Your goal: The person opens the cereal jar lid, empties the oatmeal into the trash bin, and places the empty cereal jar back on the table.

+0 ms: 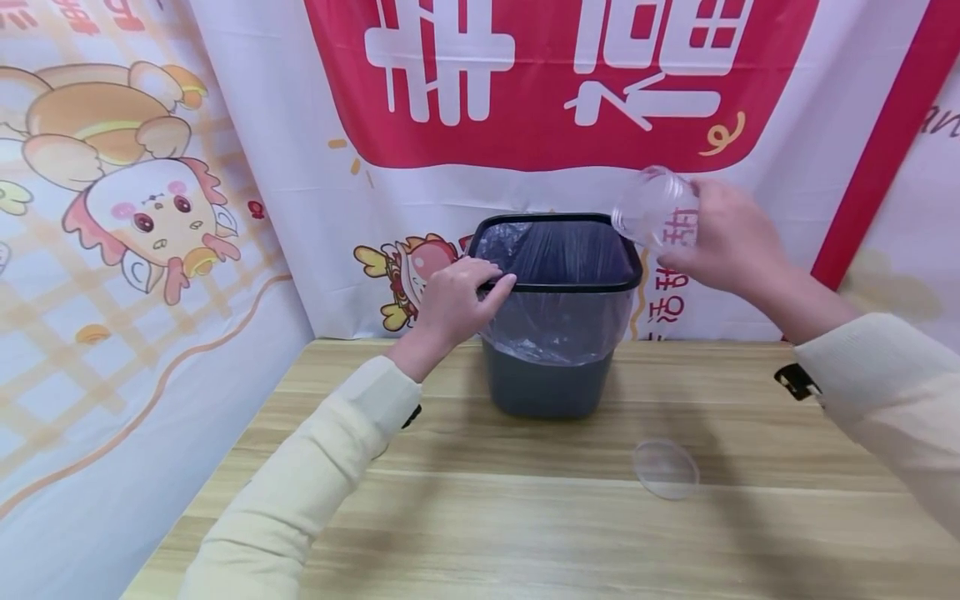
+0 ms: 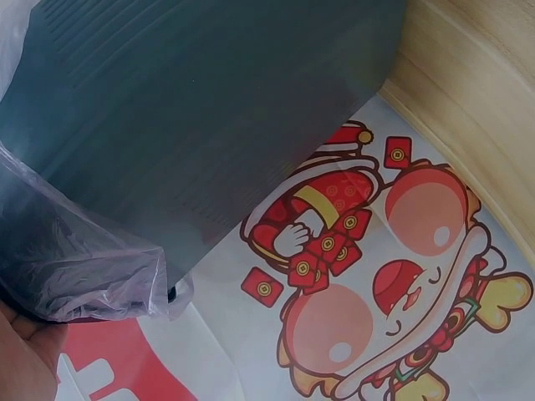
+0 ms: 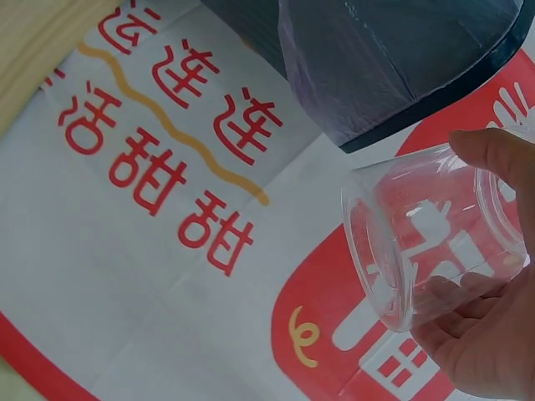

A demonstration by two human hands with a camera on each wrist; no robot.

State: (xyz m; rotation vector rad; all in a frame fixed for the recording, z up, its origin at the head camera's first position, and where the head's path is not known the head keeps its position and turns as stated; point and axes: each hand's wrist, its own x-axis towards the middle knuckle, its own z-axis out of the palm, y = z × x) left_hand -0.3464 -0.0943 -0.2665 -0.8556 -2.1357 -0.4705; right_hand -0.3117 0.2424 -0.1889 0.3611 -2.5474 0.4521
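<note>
A dark grey trash bin [image 1: 551, 390] with a clear plastic liner [image 1: 562, 325] folded over its black rim stands at the back of the table. My left hand [image 1: 459, 304] holds the rim at its near left corner. In the left wrist view, fingers [image 2: 29, 355] lie at the rim beside the hanging liner [image 2: 100, 267]. To the right, my right hand [image 1: 731, 237] grips a clear plastic container [image 3: 435, 242] near its base. It is held tilted, its wide mouth toward the bin, overlapping the right rim in the head view.
A clear round lid [image 1: 666, 469] lies flat on the wooden table [image 1: 480, 533], in front and to the right of the bin. Directly behind the bin hangs a red and white printed cloth [image 1: 277, 167]. Another printed cloth [image 1: 112, 333] covers the left side.
</note>
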